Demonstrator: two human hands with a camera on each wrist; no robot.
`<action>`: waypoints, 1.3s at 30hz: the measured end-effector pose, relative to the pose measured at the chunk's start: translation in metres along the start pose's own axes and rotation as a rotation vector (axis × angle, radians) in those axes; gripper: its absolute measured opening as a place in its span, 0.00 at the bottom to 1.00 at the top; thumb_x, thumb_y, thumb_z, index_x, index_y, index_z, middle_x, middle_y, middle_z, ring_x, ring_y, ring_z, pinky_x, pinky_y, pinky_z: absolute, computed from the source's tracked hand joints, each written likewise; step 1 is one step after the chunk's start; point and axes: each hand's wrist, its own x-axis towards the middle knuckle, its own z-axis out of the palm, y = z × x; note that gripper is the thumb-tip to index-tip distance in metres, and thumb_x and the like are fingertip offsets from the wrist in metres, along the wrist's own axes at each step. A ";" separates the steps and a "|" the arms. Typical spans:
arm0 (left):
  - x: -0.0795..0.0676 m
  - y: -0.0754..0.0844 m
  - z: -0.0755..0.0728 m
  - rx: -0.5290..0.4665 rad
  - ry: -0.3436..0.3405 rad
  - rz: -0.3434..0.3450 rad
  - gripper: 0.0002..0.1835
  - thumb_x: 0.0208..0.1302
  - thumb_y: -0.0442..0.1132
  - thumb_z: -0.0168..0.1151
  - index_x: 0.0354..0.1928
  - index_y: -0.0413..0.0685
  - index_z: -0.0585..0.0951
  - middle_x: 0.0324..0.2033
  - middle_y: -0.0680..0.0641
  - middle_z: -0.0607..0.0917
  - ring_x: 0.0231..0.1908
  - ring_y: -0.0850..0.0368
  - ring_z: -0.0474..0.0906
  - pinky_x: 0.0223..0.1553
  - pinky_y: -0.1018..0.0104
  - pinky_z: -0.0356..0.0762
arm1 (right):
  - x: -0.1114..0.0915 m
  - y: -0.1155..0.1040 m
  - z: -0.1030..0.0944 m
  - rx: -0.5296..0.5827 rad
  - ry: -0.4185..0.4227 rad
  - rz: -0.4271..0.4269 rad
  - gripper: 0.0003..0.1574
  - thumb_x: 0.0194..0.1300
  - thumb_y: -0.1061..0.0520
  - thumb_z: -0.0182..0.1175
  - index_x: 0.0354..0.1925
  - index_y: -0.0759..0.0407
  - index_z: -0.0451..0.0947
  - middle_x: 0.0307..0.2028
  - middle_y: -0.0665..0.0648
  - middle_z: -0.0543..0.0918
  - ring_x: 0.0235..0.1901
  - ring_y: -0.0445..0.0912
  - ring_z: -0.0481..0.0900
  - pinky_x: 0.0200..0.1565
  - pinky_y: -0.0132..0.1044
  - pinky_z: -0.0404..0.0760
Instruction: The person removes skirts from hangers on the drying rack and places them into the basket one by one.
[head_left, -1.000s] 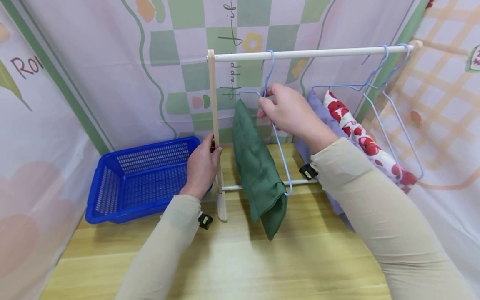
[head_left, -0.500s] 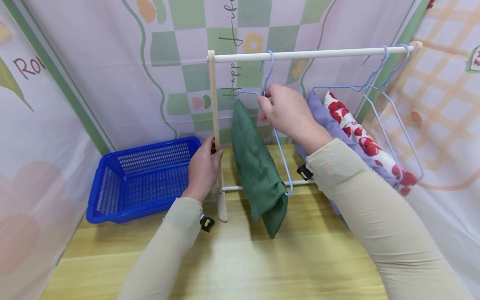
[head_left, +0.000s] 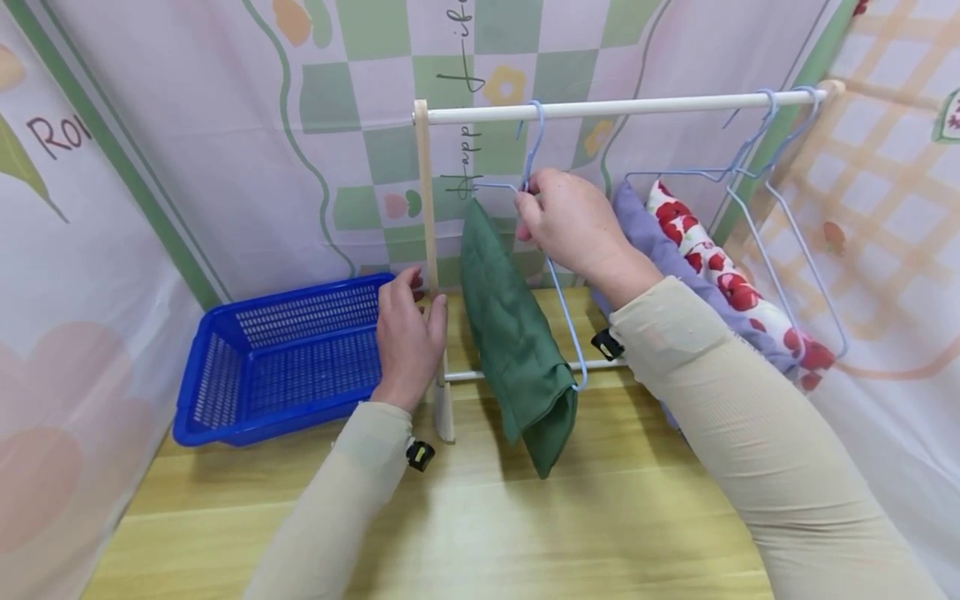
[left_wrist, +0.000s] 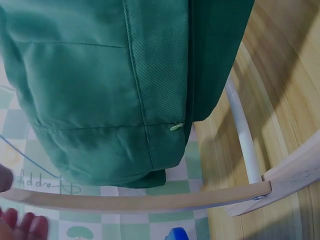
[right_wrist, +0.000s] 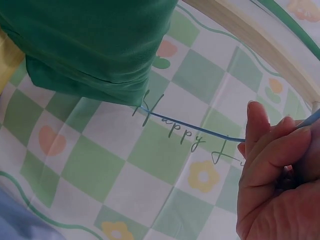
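My right hand [head_left: 576, 229] pinches a blue wire hanger [head_left: 564, 312] just below its hook, which sits over the white rod [head_left: 630, 107] of a small clothes rack. Draped over the hanger's lower bar is a folded green garment [head_left: 513, 333], with stitched seams showing in the left wrist view. Beside the rack's left wooden post [head_left: 428, 200] is my left hand [head_left: 408, 342], its fingers loosely bent and its thumb apart from them. In the left wrist view, the left fingertips [left_wrist: 37, 227] and thumb lie either side of the post, with a gap between.
A blue plastic basket [head_left: 285, 362] stands on the wooden table [head_left: 480, 533] left of the rack. At the rod's right end hang two more blue hangers, bearing a purple cloth [head_left: 651, 229] and a white cloth with red flowers [head_left: 738, 292]. Printed curtains [head_left: 187, 125] surround the table.
My left hand has loosened from the rack's post, its fingers lifting and spreading away. The right hand and the hanger have shifted very slightly left.
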 end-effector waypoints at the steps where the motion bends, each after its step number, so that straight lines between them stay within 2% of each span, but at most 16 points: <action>1: -0.001 0.001 0.000 -0.011 0.029 0.012 0.24 0.76 0.40 0.62 0.68 0.39 0.72 0.54 0.38 0.78 0.52 0.43 0.81 0.49 0.54 0.83 | 0.000 0.000 0.000 0.000 0.000 0.000 0.21 0.84 0.49 0.44 0.49 0.63 0.77 0.35 0.58 0.89 0.36 0.52 0.83 0.42 0.46 0.78; 4: -0.005 0.005 0.001 -0.059 0.077 0.063 0.18 0.75 0.38 0.61 0.61 0.38 0.76 0.48 0.40 0.81 0.45 0.47 0.82 0.44 0.58 0.84 | 0.000 0.000 0.000 -0.005 -0.004 0.005 0.21 0.84 0.49 0.44 0.49 0.63 0.77 0.35 0.58 0.89 0.36 0.52 0.83 0.42 0.46 0.78; 6: -0.008 0.008 0.003 -0.084 0.070 0.100 0.15 0.76 0.37 0.60 0.58 0.37 0.77 0.44 0.41 0.83 0.41 0.49 0.83 0.41 0.59 0.84 | 0.000 0.000 -0.001 -0.007 -0.004 0.006 0.21 0.84 0.49 0.44 0.49 0.63 0.77 0.35 0.57 0.89 0.36 0.52 0.82 0.42 0.45 0.78; 10: -0.018 0.012 0.009 -0.100 -0.038 0.125 0.14 0.78 0.37 0.59 0.58 0.37 0.79 0.43 0.41 0.86 0.40 0.50 0.84 0.41 0.58 0.85 | 0.000 0.000 -0.001 -0.007 0.002 0.004 0.21 0.84 0.49 0.44 0.48 0.63 0.77 0.34 0.57 0.89 0.35 0.52 0.82 0.41 0.45 0.77; 14: -0.027 0.013 0.018 -0.073 -0.209 0.055 0.20 0.80 0.42 0.57 0.65 0.37 0.76 0.52 0.40 0.86 0.47 0.51 0.87 0.48 0.58 0.87 | 0.000 0.000 0.000 -0.008 0.008 0.001 0.21 0.84 0.49 0.43 0.48 0.62 0.77 0.34 0.57 0.89 0.34 0.52 0.81 0.39 0.44 0.76; 16: -0.030 0.013 0.022 -0.051 -0.279 0.014 0.24 0.80 0.44 0.57 0.69 0.37 0.73 0.57 0.39 0.84 0.50 0.49 0.87 0.49 0.54 0.86 | 0.000 0.000 -0.001 -0.009 0.010 0.001 0.21 0.84 0.49 0.43 0.47 0.62 0.77 0.34 0.57 0.89 0.33 0.52 0.80 0.38 0.44 0.75; 18: -0.033 0.011 0.027 -0.024 -0.333 -0.023 0.27 0.80 0.46 0.56 0.72 0.37 0.70 0.58 0.38 0.83 0.50 0.46 0.85 0.50 0.50 0.85 | 0.000 0.000 -0.001 -0.011 0.012 0.001 0.21 0.84 0.49 0.43 0.47 0.62 0.77 0.34 0.57 0.89 0.33 0.52 0.80 0.38 0.44 0.75; 20: -0.036 0.008 0.032 -0.003 -0.365 -0.046 0.29 0.81 0.47 0.56 0.74 0.36 0.68 0.59 0.36 0.83 0.52 0.43 0.84 0.52 0.46 0.83 | 0.000 0.000 0.000 -0.011 0.013 0.001 0.21 0.84 0.49 0.43 0.47 0.62 0.77 0.34 0.57 0.89 0.32 0.51 0.80 0.38 0.43 0.75; 25: -0.041 -0.001 0.044 -0.019 -0.402 -0.113 0.31 0.81 0.47 0.53 0.76 0.34 0.65 0.67 0.33 0.77 0.66 0.37 0.76 0.66 0.42 0.75 | 0.001 0.000 0.000 -0.006 0.018 0.003 0.21 0.84 0.49 0.44 0.46 0.62 0.77 0.33 0.57 0.89 0.32 0.51 0.80 0.38 0.43 0.75; 29: -0.044 -0.006 0.050 -0.093 -0.435 -0.208 0.32 0.82 0.48 0.50 0.77 0.34 0.62 0.73 0.34 0.71 0.72 0.37 0.69 0.72 0.43 0.68 | 0.000 0.000 0.000 0.000 0.016 0.004 0.20 0.84 0.50 0.44 0.46 0.62 0.77 0.33 0.57 0.89 0.33 0.52 0.80 0.38 0.43 0.75; 31: -0.045 -0.007 0.051 -0.158 -0.457 -0.285 0.34 0.83 0.50 0.49 0.79 0.35 0.60 0.74 0.34 0.69 0.74 0.38 0.67 0.74 0.43 0.66 | 0.000 0.000 0.000 0.002 0.012 0.005 0.20 0.84 0.50 0.44 0.47 0.62 0.77 0.33 0.57 0.89 0.33 0.52 0.81 0.38 0.44 0.76; 34: -0.045 -0.008 0.054 -0.282 -0.473 -0.411 0.36 0.83 0.52 0.47 0.81 0.37 0.57 0.76 0.34 0.66 0.75 0.39 0.65 0.75 0.44 0.65 | 0.001 0.000 0.000 -0.001 0.007 0.010 0.20 0.84 0.50 0.43 0.47 0.62 0.76 0.33 0.57 0.89 0.33 0.52 0.81 0.39 0.44 0.76; 39: -0.046 -0.011 0.061 -0.534 -0.479 -0.624 0.38 0.83 0.53 0.46 0.83 0.41 0.50 0.79 0.36 0.62 0.76 0.42 0.64 0.72 0.44 0.69 | 0.001 0.000 0.001 0.006 0.011 0.007 0.20 0.84 0.50 0.43 0.46 0.62 0.77 0.33 0.56 0.89 0.33 0.51 0.81 0.37 0.43 0.76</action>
